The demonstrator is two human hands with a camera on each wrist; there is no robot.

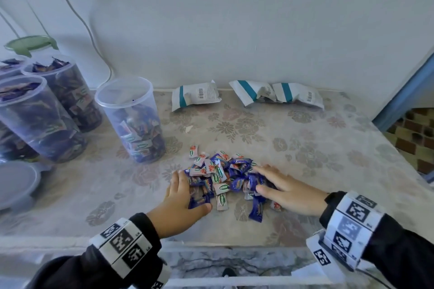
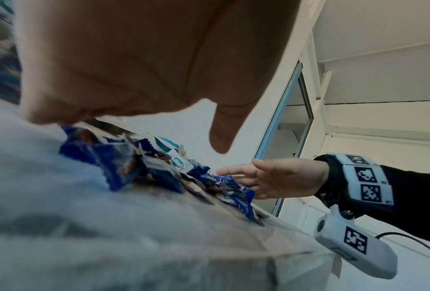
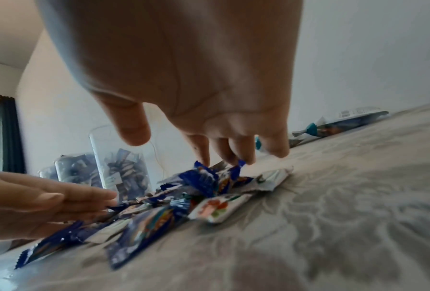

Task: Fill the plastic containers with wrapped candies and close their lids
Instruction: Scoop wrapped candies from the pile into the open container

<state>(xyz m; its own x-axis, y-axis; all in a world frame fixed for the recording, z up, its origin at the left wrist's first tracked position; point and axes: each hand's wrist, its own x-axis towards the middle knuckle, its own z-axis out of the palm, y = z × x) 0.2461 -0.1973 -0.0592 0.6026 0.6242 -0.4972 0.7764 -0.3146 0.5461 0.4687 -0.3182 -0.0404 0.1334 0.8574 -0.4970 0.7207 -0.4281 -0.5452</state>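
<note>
A pile of wrapped candies (image 1: 220, 178), blue and white, lies on the flowered tablecloth (image 1: 305, 148). My left hand (image 1: 185, 192) presses against the pile's left side with straight fingers, thumb near the front. My right hand (image 1: 277, 183) lies on the pile's right side with its fingers spread. In the right wrist view the fingertips (image 3: 234, 155) touch the candies (image 3: 196, 189), and the left hand (image 3: 47, 198) comes in flat from the left. An open, partly filled clear container (image 1: 131, 119) stands behind and to the left of the pile. Neither hand grips anything.
Two full, open containers (image 1: 40, 119) (image 1: 65, 91) stand at the far left, with a green lid (image 1: 28, 43) behind them and a grey lid (image 1: 16, 183) near the front. Several white-and-teal candy bags (image 1: 196, 95) (image 1: 277, 94) lie by the wall. The table's edge runs along the right.
</note>
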